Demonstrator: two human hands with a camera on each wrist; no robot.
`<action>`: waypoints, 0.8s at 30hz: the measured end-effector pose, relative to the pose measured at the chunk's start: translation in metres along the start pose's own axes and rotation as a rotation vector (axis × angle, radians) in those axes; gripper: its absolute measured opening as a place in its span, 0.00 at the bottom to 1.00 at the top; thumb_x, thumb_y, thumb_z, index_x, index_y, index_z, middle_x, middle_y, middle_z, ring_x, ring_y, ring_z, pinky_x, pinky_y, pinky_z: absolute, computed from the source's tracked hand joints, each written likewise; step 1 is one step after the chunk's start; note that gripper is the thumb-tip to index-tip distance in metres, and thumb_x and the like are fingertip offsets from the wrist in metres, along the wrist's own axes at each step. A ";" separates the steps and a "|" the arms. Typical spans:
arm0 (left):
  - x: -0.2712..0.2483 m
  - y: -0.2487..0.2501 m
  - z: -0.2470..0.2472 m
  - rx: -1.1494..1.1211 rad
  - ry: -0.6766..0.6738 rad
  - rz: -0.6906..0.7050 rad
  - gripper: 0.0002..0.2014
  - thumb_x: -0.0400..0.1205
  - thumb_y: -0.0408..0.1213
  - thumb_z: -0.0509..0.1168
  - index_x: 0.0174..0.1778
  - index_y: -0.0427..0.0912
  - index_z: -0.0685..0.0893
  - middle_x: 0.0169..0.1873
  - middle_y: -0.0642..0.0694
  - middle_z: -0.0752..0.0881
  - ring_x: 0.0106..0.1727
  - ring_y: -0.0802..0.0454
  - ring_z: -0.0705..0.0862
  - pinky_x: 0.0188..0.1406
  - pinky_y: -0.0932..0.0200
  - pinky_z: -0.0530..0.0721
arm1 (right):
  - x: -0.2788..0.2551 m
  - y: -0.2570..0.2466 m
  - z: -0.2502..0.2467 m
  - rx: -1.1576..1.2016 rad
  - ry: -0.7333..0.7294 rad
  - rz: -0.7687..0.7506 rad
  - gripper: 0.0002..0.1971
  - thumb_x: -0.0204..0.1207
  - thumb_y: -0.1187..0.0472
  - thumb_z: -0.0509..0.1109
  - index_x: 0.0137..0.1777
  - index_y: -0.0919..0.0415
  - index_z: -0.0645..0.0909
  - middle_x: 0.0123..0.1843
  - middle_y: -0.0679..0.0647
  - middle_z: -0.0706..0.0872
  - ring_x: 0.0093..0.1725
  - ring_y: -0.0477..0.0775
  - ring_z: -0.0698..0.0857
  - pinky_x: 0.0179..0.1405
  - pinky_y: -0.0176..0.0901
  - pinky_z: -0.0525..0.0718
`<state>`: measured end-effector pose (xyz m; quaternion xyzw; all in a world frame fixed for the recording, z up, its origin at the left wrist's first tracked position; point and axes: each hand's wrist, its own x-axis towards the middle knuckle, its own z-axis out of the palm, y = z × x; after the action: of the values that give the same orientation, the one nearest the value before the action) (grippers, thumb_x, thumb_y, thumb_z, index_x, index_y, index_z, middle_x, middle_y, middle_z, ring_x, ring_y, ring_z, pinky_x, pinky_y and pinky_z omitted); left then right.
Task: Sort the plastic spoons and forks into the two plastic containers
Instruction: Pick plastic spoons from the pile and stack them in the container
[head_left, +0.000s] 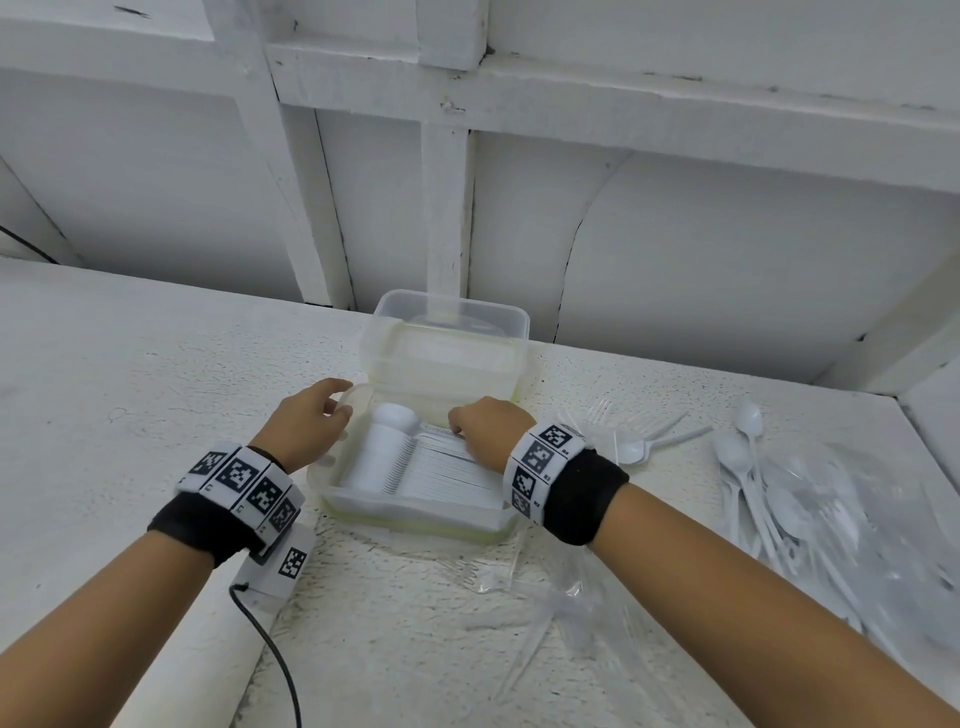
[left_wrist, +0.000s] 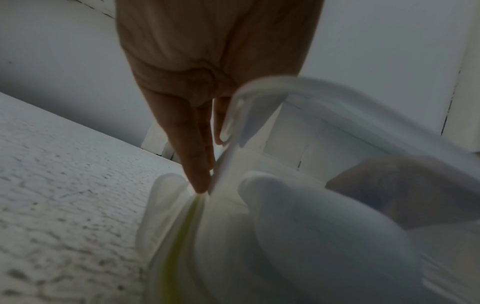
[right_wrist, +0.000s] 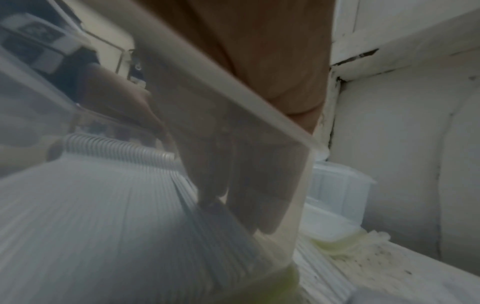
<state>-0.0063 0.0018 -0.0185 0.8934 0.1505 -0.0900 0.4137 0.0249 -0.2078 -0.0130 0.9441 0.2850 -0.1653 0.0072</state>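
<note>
Far left: bare textured table (head_left: 156, 364), a cable trailing from the wrist rig. Next, left hand (head_left: 306, 423) at the left rim of the near container (head_left: 415, 519), fingers (left_wrist: 192, 156) fairly straight and close together down the outside of the wall, thumb seemingly over the rim; a light steadying touch rather than a clamp.

Centre: a tight nested stack of spoons (head_left: 395, 462) lying in that container, bowls to the left, handles running right. Behind it, touching or nearly so, a second container (head_left: 452, 332) with a lid-like piece resting in it; contents unclear.

Then right hand (head_left: 483, 421) curled over the far right part of the stack, fingertips (right_wrist: 218, 185) pressing down among the handles inside the wall. Pinching one handle or only pressing: cannot tell.

Likely the step: squaring the stack so it lies flat. Best done by bracing the left wall firmly against sliding, pressing the handles evenly, keeping the bowls nested, avoiding a twist that fans the row.

Right of the containers: loose forks (head_left: 602, 415) and more spoons (head_left: 748, 467) on the table, partly on crumpled clear wrapping (head_left: 857, 519), well apart from the hands. Much sorting seemingly remaining.
</note>
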 end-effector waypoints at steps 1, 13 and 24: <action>0.000 0.000 0.000 -0.002 0.000 -0.001 0.20 0.85 0.34 0.58 0.73 0.43 0.71 0.54 0.43 0.81 0.49 0.45 0.85 0.30 0.54 0.86 | 0.000 0.000 0.001 0.017 0.001 0.009 0.15 0.81 0.70 0.55 0.65 0.65 0.76 0.59 0.62 0.82 0.54 0.61 0.82 0.46 0.45 0.77; 0.001 -0.001 0.001 0.000 -0.002 0.006 0.19 0.85 0.34 0.57 0.73 0.43 0.71 0.55 0.43 0.81 0.49 0.46 0.85 0.30 0.55 0.86 | 0.000 -0.006 0.008 -0.021 0.083 0.014 0.11 0.79 0.69 0.62 0.60 0.66 0.74 0.57 0.61 0.80 0.54 0.62 0.82 0.40 0.45 0.73; 0.002 -0.001 0.000 0.018 -0.008 0.016 0.19 0.85 0.34 0.57 0.73 0.43 0.71 0.55 0.43 0.81 0.49 0.46 0.85 0.31 0.53 0.87 | 0.006 -0.002 0.010 0.213 0.032 0.029 0.14 0.82 0.65 0.59 0.65 0.60 0.78 0.59 0.59 0.83 0.57 0.60 0.82 0.46 0.43 0.74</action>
<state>-0.0051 0.0028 -0.0200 0.8978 0.1410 -0.0918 0.4070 0.0251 -0.2038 -0.0246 0.9461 0.2524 -0.1793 -0.0952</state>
